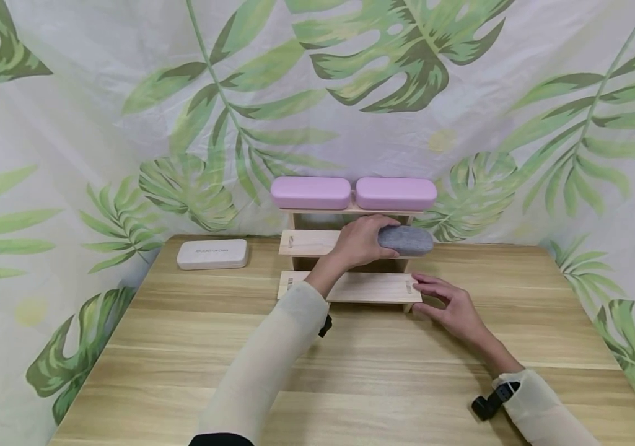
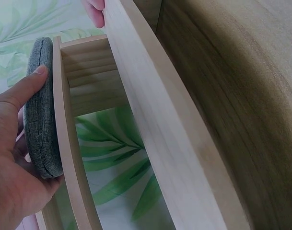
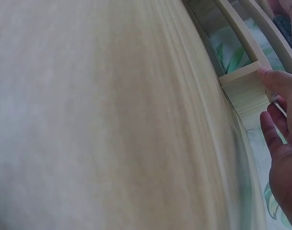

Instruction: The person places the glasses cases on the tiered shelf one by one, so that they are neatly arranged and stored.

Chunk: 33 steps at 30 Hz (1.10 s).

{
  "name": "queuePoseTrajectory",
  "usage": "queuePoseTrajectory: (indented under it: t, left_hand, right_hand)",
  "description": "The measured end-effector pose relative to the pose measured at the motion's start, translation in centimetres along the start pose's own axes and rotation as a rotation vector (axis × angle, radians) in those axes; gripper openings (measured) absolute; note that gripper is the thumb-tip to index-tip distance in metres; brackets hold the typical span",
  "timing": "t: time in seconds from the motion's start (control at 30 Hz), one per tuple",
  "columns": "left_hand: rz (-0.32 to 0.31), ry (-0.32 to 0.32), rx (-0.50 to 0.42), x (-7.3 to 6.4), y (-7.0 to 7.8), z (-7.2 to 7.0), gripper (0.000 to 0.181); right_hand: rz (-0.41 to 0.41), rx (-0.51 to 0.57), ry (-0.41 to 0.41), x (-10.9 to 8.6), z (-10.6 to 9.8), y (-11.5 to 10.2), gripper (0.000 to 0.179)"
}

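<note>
On the middle tier of a small wooden step shelf (image 1: 373,286), my left hand (image 1: 363,240) grips a grey fabric-covered glasses case (image 1: 408,240). The case lies lengthwise at the tier's right end, its far end jutting past the board. In the left wrist view, the thumb presses one face of the glasses case (image 2: 40,115) and the fingers reach behind it. My right hand (image 1: 453,310) holds the right end of the bottom tier, thumb at the front corner and fingertips at the back corner. The right wrist view shows that thumb on the shelf's edge (image 3: 240,73).
Two pink glasses cases, a left one (image 1: 310,192) and a right one (image 1: 396,194), sit side by side on the top tier. A white case (image 1: 213,254) with lettering lies at the back left of the wooden table (image 1: 384,384). Leaf-patterned cloth (image 1: 373,136) hangs behind.
</note>
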<state>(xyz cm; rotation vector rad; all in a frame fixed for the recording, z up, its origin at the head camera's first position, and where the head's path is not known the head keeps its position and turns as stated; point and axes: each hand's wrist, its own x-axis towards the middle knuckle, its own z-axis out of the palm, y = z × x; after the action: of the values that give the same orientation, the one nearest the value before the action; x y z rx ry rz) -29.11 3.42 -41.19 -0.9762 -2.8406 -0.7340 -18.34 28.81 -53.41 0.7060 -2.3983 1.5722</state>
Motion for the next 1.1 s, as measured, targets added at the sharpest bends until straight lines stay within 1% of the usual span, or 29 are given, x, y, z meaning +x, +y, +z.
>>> queuePoseTrajectory:
  t: [0.23,0.63,1.1]
  left_hand:
    - [0.004,-0.001,0.006,0.22,0.05,0.12,0.069]
    - [-0.01,0.002,-0.001,0.37,0.29,0.31,0.068]
    - [0.01,0.022,-0.007,0.56,0.17,0.57,0.069]
  right_hand:
    - [0.004,0.015,-0.002,-0.1,0.02,-0.08,0.042]
    - [0.001,0.028,0.0,-0.19,0.19,-0.02,0.042]
    - [-0.01,0.029,0.012,-0.14,0.24,-0.09,0.043]
